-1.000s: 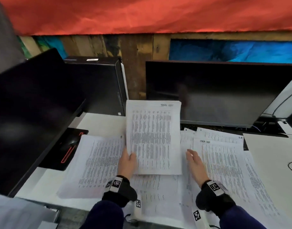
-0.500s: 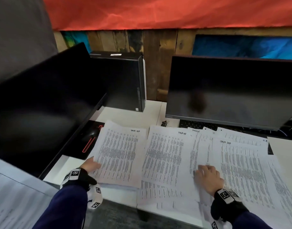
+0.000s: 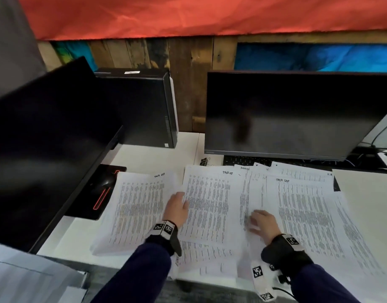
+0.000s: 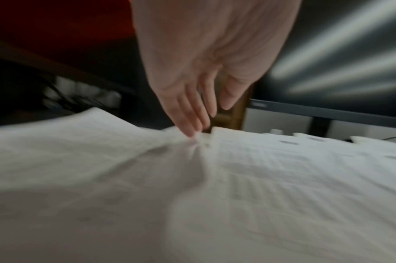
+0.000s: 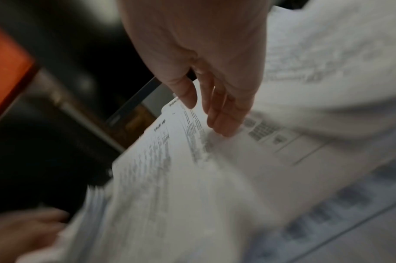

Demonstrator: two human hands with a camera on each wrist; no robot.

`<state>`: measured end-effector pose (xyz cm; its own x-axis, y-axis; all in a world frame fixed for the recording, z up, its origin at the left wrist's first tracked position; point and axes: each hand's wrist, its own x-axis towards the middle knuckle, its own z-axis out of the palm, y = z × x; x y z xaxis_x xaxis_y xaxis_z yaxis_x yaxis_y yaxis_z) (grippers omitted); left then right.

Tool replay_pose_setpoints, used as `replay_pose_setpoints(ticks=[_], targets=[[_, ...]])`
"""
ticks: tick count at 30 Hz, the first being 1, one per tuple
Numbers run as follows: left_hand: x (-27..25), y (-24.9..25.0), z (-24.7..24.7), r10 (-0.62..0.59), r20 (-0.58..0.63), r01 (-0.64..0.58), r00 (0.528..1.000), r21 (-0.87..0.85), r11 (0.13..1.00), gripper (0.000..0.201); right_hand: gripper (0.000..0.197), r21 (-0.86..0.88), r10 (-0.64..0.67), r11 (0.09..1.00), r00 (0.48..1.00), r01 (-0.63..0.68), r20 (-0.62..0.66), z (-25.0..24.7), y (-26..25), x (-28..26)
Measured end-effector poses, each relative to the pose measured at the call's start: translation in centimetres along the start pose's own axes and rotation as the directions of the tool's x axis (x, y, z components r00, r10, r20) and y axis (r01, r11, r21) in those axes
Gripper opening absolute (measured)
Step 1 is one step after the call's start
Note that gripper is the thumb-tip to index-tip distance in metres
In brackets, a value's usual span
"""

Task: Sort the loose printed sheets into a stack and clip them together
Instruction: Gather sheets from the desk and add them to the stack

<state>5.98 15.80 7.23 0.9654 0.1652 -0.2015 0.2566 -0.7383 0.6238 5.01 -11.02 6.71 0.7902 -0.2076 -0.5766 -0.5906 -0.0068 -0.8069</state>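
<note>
Left of the big monitor [image 3: 297, 114], a printed sheet [image 3: 137, 206] is laid on the white desk [image 3: 148, 156]. The left hand [image 3: 176, 208] is rested flat between it and the next sheet [image 3: 207, 202], fingers straight. In front of the monitor, overlapping sheets [image 3: 308, 215] are touched by the right hand [image 3: 262, 221], its fingers loosely bent, nothing gripped.

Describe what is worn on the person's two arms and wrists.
Both arms wear dark navy sleeves. Above the left hand and the right hand sits a black wrist strap with white tags printed with square black-and-white markers. A white housing with more such markers and a thin black cable hangs under the right wrist.
</note>
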Motion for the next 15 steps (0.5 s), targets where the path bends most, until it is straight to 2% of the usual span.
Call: replay_pose_setpoints(ticks=[1,2,5,8,12,15], targets=[[0.2,0.7,1.1,-0.05,0.094,0.051,0.994,-0.007,0.999,0.046,0.011,0.079,0.042,0.996,0.998,-0.045,0.042,0.5,-0.2,-0.1],[0.5,1.2,1.9,-0.105,0.146,0.105,0.984,0.004,0.994,0.053,0.01,0.086,0.069,0.994,0.996,-0.074,0.061,0.9,-0.2,-0.2],[1.0,1.7,2.7,-0.22,0.159,0.218,0.963,0.03,0.976,0.066,0.014,0.042,0.126,0.991,0.989,-0.13,0.082,2.2,0.2,-0.2],[1.0,2.2,2.5,-0.25,0.177,0.256,0.952,-0.012,0.967,0.07,0.032,-0.016,0.172,0.985,0.976,-0.172,0.135,3.3,1.0,0.4],[1.1,2.2,2.7,-0.254,0.2,0.282,0.946,-0.129,0.951,0.066,0.025,-0.028,0.09,0.996,0.97,-0.086,0.224,4.1,0.4,0.1],[0.6,2.4,3.4,-0.214,0.097,0.227,0.972,-0.159,0.961,0.055,0.028,0.003,-0.023,1.0,0.978,0.023,0.208,2.4,-0.9,-0.4]])
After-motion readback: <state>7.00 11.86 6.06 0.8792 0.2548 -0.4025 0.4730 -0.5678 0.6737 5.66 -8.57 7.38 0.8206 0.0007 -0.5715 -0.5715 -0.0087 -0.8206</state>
